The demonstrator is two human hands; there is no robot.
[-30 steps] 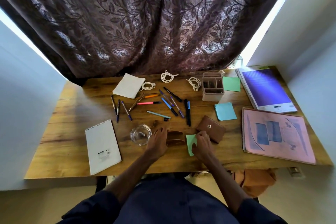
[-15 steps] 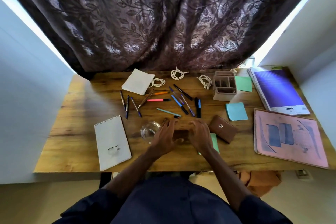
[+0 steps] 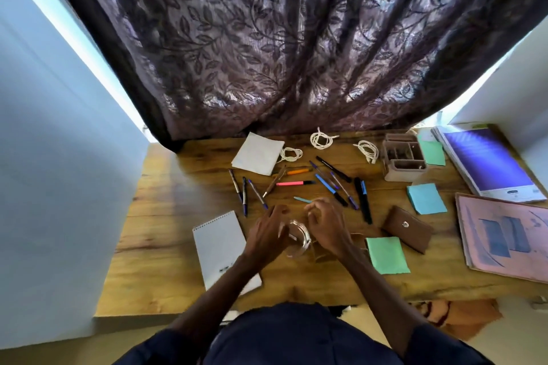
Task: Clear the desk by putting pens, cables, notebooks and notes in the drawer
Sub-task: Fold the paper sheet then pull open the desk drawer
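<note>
Head view looks down on a wooden table (image 3: 166,216), with both forearms reaching in from 6 o'clock in dark sleeves and the wrists converging near the table's middle. The left hand (image 3: 268,234) is palm down, its fingers straight and spread, pointing toward 1 o'clock. It grips nothing, and its fingertips lie over the rim of a glass dish (image 3: 296,243) that shows between the two hands. The right hand (image 3: 327,228) is just beside the dish at 3 o'clock, knuckles up, with fingers and thumb curled inward toward 11 o'clock. A teal pen (image 3: 302,200) lies right at those curled fingertips, its free end pointing to 9 o'clock. Blur hides whether thumb and finger pinch it or only hover at it, so I cannot tell what this hand has, if anything.

The task's other things lie spread over the table. Loose pens fan out at 12 o'clock of the hands:
- a pink pen (image 3: 293,183)
- an orange pen (image 3: 298,171)
- a black marker (image 3: 363,201) toward 2 o'clock
- three dark pens (image 3: 244,195) at 10 o'clock

Coiled white cables (image 3: 321,139) lie along the far edge. A spiral notepad (image 3: 219,249) lies at 8 o'clock, its near corner under the left forearm, and a white pad (image 3: 258,152) lies at 11 o'clock. Green sticky notes (image 3: 387,255) lie at 4 o'clock of the right hand and blue sticky notes (image 3: 425,198) at 2 o'clock, with a brown pouch (image 3: 407,228) between them. A beige organiser (image 3: 403,161) stands at 1 o'clock. A purple book (image 3: 486,166) and a pink folder (image 3: 504,234) lie at the table's 3 o'clock edge.
</note>
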